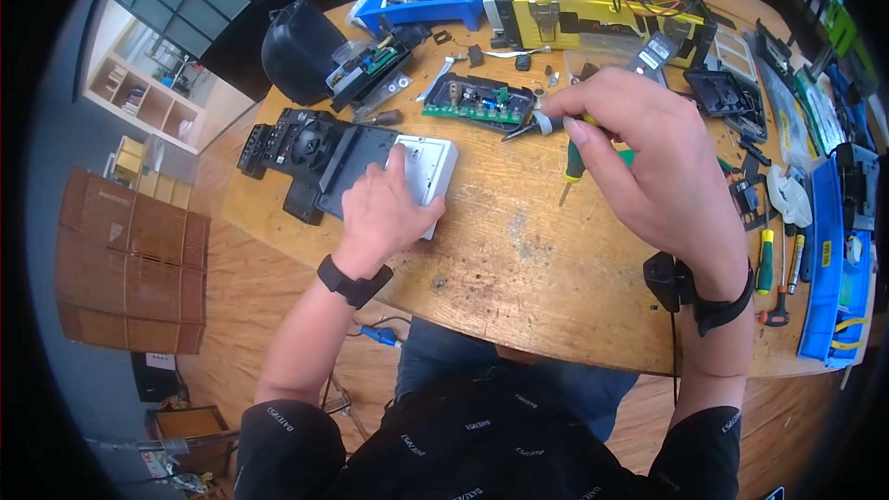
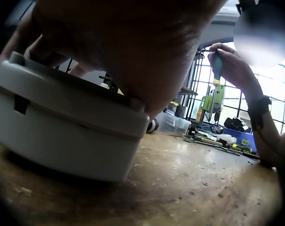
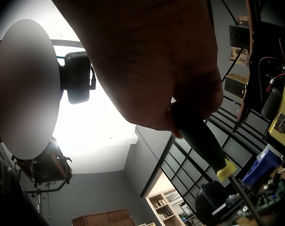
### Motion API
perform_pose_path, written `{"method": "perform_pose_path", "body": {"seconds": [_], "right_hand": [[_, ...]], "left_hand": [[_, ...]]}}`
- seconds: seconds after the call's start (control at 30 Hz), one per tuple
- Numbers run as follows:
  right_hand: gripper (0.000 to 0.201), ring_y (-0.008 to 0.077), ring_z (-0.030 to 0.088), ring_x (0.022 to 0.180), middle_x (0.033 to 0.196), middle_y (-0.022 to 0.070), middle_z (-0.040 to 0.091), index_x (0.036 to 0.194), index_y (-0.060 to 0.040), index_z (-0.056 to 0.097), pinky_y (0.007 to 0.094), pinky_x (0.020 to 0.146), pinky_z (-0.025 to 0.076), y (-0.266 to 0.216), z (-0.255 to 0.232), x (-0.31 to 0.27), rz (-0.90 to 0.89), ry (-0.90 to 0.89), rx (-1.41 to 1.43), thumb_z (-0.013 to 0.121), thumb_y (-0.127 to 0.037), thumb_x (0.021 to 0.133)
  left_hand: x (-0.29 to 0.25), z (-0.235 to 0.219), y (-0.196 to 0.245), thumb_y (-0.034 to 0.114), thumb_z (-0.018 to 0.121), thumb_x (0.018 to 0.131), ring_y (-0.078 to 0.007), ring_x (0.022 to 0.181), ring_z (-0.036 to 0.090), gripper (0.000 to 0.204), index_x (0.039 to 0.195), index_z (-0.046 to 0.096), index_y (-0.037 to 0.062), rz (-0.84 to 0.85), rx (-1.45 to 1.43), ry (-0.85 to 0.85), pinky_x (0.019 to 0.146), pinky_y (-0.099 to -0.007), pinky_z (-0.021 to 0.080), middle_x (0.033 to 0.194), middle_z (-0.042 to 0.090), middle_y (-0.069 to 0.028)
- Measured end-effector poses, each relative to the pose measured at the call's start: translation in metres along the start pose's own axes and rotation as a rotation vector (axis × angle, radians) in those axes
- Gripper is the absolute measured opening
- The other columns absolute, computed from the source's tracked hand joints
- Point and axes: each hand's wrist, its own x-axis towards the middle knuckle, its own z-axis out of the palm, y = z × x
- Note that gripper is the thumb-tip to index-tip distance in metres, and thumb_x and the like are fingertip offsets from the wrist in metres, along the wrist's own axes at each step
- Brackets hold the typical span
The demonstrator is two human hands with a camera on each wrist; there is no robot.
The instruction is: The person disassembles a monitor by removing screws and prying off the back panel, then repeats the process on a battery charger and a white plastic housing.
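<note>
My left hand (image 1: 384, 208) holds a white plastic housing (image 1: 443, 167) down on the wooden table, its index finger stretched over the top face and the thumb at the near side. In the left wrist view the housing's rounded wall (image 2: 67, 127) shows a small square notch. Raised above the table to the right, my right hand (image 1: 653, 153) grips a screwdriver (image 1: 574, 165) with a green and yellow handle. Its shaft points downward, apart from the housing. The right wrist view shows the screwdriver handle (image 3: 199, 136) inside the curled fingers.
A black device panel (image 1: 315, 143) lies left of the housing. Behind are a green circuit board (image 1: 477, 109), a black bin-like cover (image 1: 306, 51) and a blue tray (image 1: 426, 5). Hand tools and another blue tray (image 1: 820, 268) occupy the right side.
</note>
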Motion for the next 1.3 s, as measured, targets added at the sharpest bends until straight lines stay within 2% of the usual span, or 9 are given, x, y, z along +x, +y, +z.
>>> {"method": "perform_pose_path", "body": {"seconds": [0.4,0.47,0.63,0.7,0.83,0.9,0.93,1.0,1.3], "right_hand": [[0.015,0.033,0.069,0.086,0.094,0.015,0.07,0.107,0.0017,0.072,0.0384,0.077,0.054,0.001,0.002,0.001,-0.005,-0.007,-0.013,0.066,0.001,0.093],[0.01,0.0383,0.067,0.083,0.086,0.0172,0.067,0.1,0.0002,0.071,0.0461,0.075,0.055,0.003,0.009,0.0,-0.013,0.073,0.062,0.07,-0.004,0.091],[0.01,0.0376,0.068,0.085,0.086,0.0163,0.067,0.099,-0.0005,0.07,0.0468,0.075,0.056,0.008,0.017,-0.005,-0.066,0.077,0.005,0.069,-0.006,0.091],[0.01,0.0374,0.069,0.085,0.087,0.016,0.067,0.098,-0.0005,0.069,0.0469,0.075,0.056,0.008,0.018,-0.005,-0.077,0.078,-0.009,0.068,-0.007,0.09],[0.009,0.0376,0.069,0.087,0.086,0.0165,0.067,0.094,-0.0003,0.068,0.0474,0.075,0.056,0.004,0.018,-0.007,-0.041,0.067,0.033,0.066,-0.009,0.091],[0.014,0.0364,0.069,0.093,0.094,0.0152,0.069,0.105,-0.0018,0.071,0.0457,0.083,0.055,0.003,0.016,-0.007,0.027,-0.036,0.042,0.068,-0.007,0.092],[0.014,0.0364,0.069,0.093,0.094,0.0152,0.069,0.105,-0.0018,0.071,0.0457,0.083,0.055,0.003,0.017,-0.007,0.025,-0.033,0.041,0.068,-0.007,0.092],[0.009,0.0379,0.069,0.086,0.085,0.0168,0.066,0.094,0.0001,0.068,0.0474,0.075,0.057,0.005,0.022,-0.007,-0.028,0.046,0.057,0.066,-0.008,0.091],[0.008,0.0381,0.069,0.085,0.085,0.017,0.066,0.092,0.0008,0.068,0.0482,0.075,0.056,0.006,0.025,-0.008,-0.044,0.06,0.056,0.067,-0.007,0.091]], "left_hand": [[0.015,0.005,-0.005,0.052,0.08,0.078,-0.0395,0.101,0.073,0.081,0.139,0.06,0.0021,0.056,0.088,0.11,0.082,-0.0485,0.06,0.108,0.072,-0.0244],[0.016,0.004,-0.004,0.052,0.08,0.078,-0.0394,0.103,0.072,0.079,0.137,0.062,0.0026,0.056,0.083,0.132,0.084,-0.0483,0.059,0.109,0.072,-0.0232],[0.021,0.008,-0.005,0.051,0.08,0.078,-0.0407,0.104,0.072,0.073,0.132,0.063,0.0055,0.075,0.069,0.165,0.087,-0.0495,0.059,0.109,0.072,-0.0229],[0.024,0.012,-0.007,0.05,0.081,0.077,-0.0395,0.105,0.07,0.069,0.128,0.063,0.0062,0.091,0.067,0.182,0.084,-0.0488,0.059,0.11,0.071,-0.0215],[0.027,0.011,-0.006,0.048,0.082,0.077,-0.0399,0.104,0.07,0.071,0.13,0.064,0.0055,0.097,0.043,0.179,0.084,-0.0491,0.059,0.109,0.071,-0.0212],[0.028,0.008,-0.004,0.048,0.082,0.077,-0.0395,0.104,0.07,0.072,0.131,0.063,0.0053,0.092,0.046,0.17,0.085,-0.0487,0.059,0.109,0.071,-0.0211],[0.028,0.007,-0.003,0.048,0.082,0.077,-0.0393,0.104,0.07,0.072,0.132,0.063,0.0055,0.089,0.044,0.165,0.085,-0.0485,0.059,0.11,0.071,-0.0211],[0.029,0.006,-0.002,0.048,0.082,0.077,-0.039,0.105,0.07,0.072,0.132,0.063,0.0056,0.086,0.043,0.163,0.086,-0.0484,0.059,0.11,0.071,-0.0212],[0.037,0.003,0.002,0.049,0.081,0.079,-0.0383,0.11,0.07,0.073,0.134,0.063,0.0059,0.077,0.048,0.138,0.09,-0.0479,0.058,0.114,0.072,-0.0204]]}}
